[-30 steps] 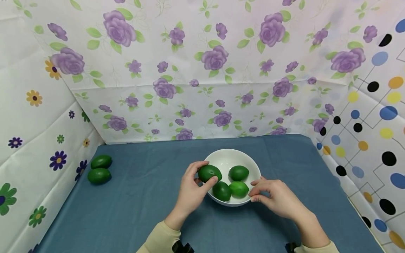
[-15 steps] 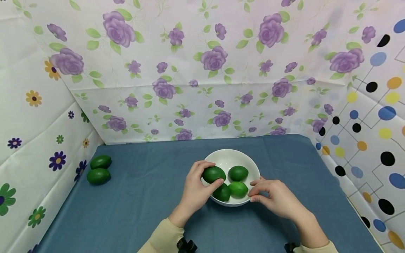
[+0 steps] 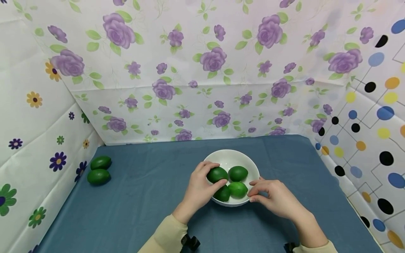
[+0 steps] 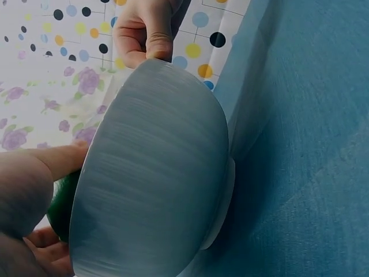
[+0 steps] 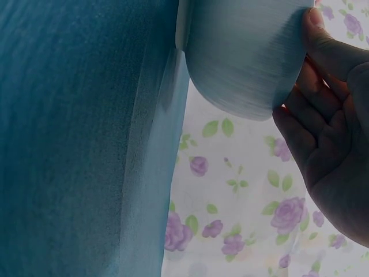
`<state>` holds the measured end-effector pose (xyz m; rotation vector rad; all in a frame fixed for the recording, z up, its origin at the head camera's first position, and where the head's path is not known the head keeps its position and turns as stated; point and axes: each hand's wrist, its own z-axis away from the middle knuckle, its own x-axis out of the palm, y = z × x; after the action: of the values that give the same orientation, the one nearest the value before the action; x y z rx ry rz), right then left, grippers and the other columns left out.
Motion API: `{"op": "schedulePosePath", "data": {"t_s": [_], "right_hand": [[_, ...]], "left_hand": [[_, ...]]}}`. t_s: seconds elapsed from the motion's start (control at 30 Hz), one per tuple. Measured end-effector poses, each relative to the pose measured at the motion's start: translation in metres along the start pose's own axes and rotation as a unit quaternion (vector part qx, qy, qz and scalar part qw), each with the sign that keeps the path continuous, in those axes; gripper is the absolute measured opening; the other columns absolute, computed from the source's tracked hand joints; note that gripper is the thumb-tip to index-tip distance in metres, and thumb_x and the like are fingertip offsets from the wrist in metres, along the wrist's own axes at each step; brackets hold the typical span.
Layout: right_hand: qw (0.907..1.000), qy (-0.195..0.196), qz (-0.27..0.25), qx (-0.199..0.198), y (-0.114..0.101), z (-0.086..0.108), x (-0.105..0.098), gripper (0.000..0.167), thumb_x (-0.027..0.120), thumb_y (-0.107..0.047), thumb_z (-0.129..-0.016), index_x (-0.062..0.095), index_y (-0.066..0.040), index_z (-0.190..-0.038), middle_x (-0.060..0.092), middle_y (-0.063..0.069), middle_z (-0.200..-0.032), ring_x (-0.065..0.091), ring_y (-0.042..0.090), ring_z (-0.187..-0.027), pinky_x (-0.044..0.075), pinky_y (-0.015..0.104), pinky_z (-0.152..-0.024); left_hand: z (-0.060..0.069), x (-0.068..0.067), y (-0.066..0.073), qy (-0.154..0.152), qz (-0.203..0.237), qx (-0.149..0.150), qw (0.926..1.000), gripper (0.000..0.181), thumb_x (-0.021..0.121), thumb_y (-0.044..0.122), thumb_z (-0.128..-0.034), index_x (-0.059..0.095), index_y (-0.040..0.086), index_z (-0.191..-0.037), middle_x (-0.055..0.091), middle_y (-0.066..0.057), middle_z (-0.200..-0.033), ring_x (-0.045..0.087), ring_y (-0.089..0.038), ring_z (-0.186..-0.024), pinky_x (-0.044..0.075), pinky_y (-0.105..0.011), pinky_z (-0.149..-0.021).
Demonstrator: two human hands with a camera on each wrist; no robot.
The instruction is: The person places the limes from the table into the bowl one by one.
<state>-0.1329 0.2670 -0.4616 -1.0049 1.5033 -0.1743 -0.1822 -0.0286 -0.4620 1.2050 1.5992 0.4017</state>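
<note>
A white bowl [image 3: 228,155] stands on the blue cloth. My left hand [image 3: 197,188] holds a dark green lime [image 3: 217,174] between thumb and fingers, inside the bowl's left side. Three other limes lie in the bowl: a dark one [image 3: 238,173] at the back, a lighter one [image 3: 238,190] at the front right, and a dark one [image 3: 222,194] partly behind my left thumb. My right hand [image 3: 278,196] grips the bowl's right rim, with the thumb on the outer wall in the right wrist view. From the left wrist, the bowl's outer wall [image 4: 150,167] hides most of the held lime [image 4: 64,202].
Two more dark green limes, a rear one [image 3: 101,162] and a front one [image 3: 98,177], lie close together at the table's far left. Patterned cloths hang along the back and both sides of the blue-covered table [image 3: 152,186].
My left hand has moved to the right with the lime, from the bowl's left rim further into the bowl. My right hand has stayed on the rim.
</note>
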Motion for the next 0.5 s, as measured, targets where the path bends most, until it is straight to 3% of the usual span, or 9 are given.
{"op": "schedulePosePath", "data": {"t_s": [0.2,0.5], "right_hand": [[1.0,0.003,0.004,0.0,0.0,0.0,0.0,0.014,0.088,-0.024,-0.089,0.083,-0.033,-0.098,0.075,-0.026,-0.101,0.067,0.016,-0.128,0.041,0.047,-0.118],[1.0,0.0,0.0,-0.005,0.0,-0.001,0.0,0.013,0.088,-0.023,-0.088,0.083,-0.03,-0.098,0.075,-0.024,-0.101,0.067,0.017,-0.127,0.041,0.048,-0.118]], "left_hand": [[-0.007,0.002,0.003,-0.003,-0.062,0.004,0.9981,0.051,0.089,0.034,-0.0919,0.071,0.011,-0.135,0.062,-0.005,-0.131,0.067,-0.021,-0.11,0.061,-0.039,-0.089],[-0.015,0.01,0.006,-0.013,-0.148,0.014,0.9888,0.051,0.088,0.035,-0.0929,0.073,0.013,-0.136,0.063,-0.009,-0.131,0.07,-0.024,-0.106,0.062,-0.041,-0.085]]}}
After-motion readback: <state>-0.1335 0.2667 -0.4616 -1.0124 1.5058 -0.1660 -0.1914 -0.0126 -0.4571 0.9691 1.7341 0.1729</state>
